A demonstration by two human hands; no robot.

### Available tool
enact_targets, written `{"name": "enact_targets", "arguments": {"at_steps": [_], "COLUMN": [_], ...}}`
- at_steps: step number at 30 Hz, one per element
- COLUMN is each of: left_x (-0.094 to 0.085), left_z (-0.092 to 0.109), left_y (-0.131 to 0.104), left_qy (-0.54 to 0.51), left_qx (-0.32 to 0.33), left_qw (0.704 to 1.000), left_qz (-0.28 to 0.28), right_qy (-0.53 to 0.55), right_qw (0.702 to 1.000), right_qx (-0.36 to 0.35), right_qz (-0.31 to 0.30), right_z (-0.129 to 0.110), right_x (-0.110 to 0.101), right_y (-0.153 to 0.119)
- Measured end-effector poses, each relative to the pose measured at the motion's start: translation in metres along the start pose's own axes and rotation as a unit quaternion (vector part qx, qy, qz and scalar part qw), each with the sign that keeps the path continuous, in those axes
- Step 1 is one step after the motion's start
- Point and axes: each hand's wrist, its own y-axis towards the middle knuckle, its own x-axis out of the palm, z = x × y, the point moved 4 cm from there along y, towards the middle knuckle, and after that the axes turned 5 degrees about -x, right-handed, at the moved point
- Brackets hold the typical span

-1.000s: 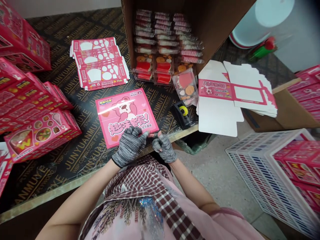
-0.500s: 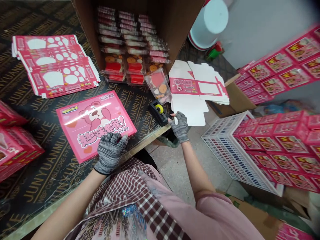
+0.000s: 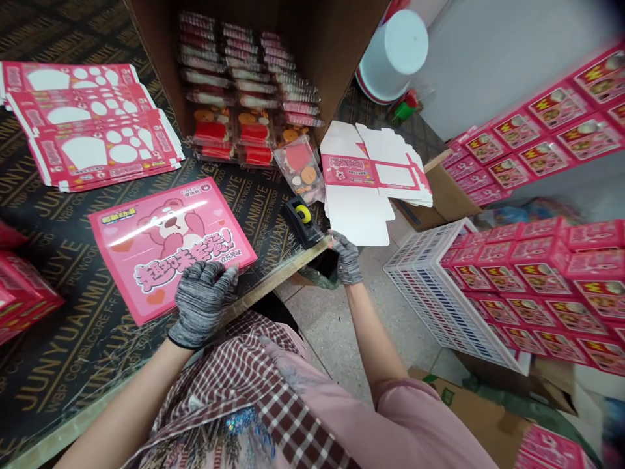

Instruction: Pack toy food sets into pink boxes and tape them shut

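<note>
A pink printed cardboard box with a bear picture lies on the dark table. My left hand, in a grey fingerless glove, grips its near right edge with bent fingers over the top. My right hand, gloved the same way, is at the table edge beside a black tape dispenser with a yellow-cored roll. Its fingers are pinched together at the dispenser's near end, where a glossy strip of clear tape seems to be; the fingertips are partly hidden.
An open carton holds rows of bagged toy food, with one clear packet leaning in front. Flat pink box blanks lie left; white-backed blanks lie right. Filled boxes stand in a white crate and along the wall.
The view has shifted slightly, moving most things left in the picture. My right hand has turned and its fingers have closed at the dispenser's end. My left hand stays on the box.
</note>
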Motion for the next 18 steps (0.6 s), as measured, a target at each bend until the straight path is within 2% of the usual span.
{"name": "enact_targets", "arguments": {"at_steps": [3,7,10,13,15,17,18], "left_x": [-0.001,0.001,-0.002,-0.020,-0.041,-0.063,-0.072], "left_z": [-0.001,0.002,0.005,-0.005,-0.021,-0.039,-0.047], "left_y": [-0.001,0.003,0.005,-0.006,-0.020,-0.038,-0.046], "left_qy": [-0.009,-0.016,0.002,0.031,0.047,0.049,0.041], "left_qx": [0.002,-0.011,-0.007,0.005,0.007,0.010,0.015], "left_qw": [1.000,1.000,1.000,0.999,0.998,0.996,0.995], "left_qz": [0.005,0.006,0.006,0.017,0.043,0.081,0.094], "right_qy": [-0.038,-0.111,-0.127,-0.116,-0.072,0.019,0.064], "right_qw": [0.999,0.992,0.985,0.978,0.987,0.999,0.993], "right_qx": [0.013,-0.010,-0.016,-0.021,-0.009,0.041,0.067], "right_qz": [0.001,0.054,0.114,0.173,0.145,0.010,-0.078], "right_z": [0.010,0.009,-0.003,-0.027,-0.049,-0.074,-0.090], "right_x": [0.006,0.014,0.009,0.005,0.017,0.049,0.071], "right_y": [-0.011,-0.010,-0.016,-0.040,-0.062,-0.088,-0.102]}}
